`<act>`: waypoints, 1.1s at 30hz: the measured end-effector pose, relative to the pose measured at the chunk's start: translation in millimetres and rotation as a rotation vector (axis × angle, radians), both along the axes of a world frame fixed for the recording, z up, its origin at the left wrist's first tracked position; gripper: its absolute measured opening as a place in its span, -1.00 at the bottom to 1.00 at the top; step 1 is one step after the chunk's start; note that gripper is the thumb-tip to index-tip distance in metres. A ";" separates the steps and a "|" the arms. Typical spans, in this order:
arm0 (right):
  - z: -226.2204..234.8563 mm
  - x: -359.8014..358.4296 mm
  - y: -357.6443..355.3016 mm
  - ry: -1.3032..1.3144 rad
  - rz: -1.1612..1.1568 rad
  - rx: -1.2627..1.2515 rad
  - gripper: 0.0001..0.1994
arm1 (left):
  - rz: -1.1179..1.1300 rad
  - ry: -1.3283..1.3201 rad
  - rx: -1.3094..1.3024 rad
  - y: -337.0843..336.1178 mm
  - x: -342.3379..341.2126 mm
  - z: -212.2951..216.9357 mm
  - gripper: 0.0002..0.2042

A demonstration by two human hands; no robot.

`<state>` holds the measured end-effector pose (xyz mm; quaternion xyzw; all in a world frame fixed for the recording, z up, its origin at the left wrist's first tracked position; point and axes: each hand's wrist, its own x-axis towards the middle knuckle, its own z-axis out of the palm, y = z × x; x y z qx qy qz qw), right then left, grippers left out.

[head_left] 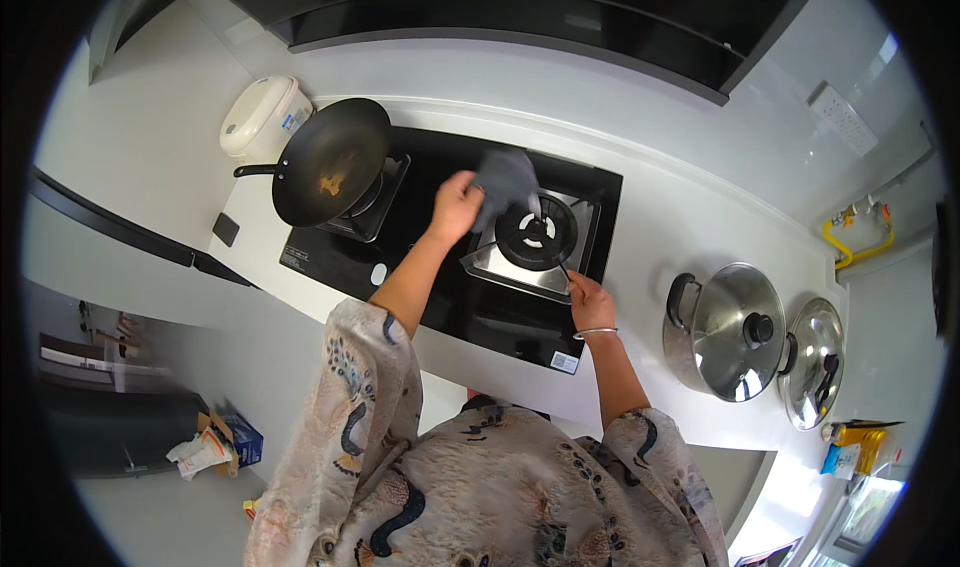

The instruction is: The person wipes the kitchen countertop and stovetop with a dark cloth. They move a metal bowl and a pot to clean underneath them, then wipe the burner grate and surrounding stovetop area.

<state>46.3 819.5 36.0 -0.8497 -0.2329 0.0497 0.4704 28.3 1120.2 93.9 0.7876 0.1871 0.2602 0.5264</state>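
Observation:
My left hand grips a grey cloth and presses it on the black glass gas hob, at the far edge of the right burner. My right hand, with a thin bracelet on its wrist, rests at the burner's near right corner; its fingers pinch a thin black prong of the pan support. The burner sits in a square steel tray.
A black wok with a bit of orange residue stands on the left burner. A white rice cooker is behind it. On the white counter to the right stand a lidded steel pot and a second lid.

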 end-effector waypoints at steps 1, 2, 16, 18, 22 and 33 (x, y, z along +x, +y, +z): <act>-1.3 0.0 1.6 0.002 0.003 0.015 -0.79 | 0.067 -0.096 0.035 8.6 3.4 5.9 -0.84; -0.3 -0.7 1.7 -0.001 0.009 0.018 -0.79 | 0.138 -0.186 0.063 10.1 0.2 18.6 -0.84; 1.6 1.1 -3.7 -0.034 0.032 0.047 -0.79 | 0.334 0.261 -0.992 -143.3 -96.7 -63.7 -0.85; -2.8 2.7 -3.6 -0.010 0.044 0.072 -0.79 | 0.519 0.050 -1.152 -129.3 -112.7 -81.0 -0.88; -8.5 4.8 -3.9 -0.014 0.056 0.094 -0.79 | 0.526 -0.173 -0.652 -136.3 -107.3 -90.6 -0.77; -1.1 11.4 -4.7 -0.039 0.110 0.079 -0.80 | 0.161 0.234 0.285 -148.9 -55.8 -72.2 -0.53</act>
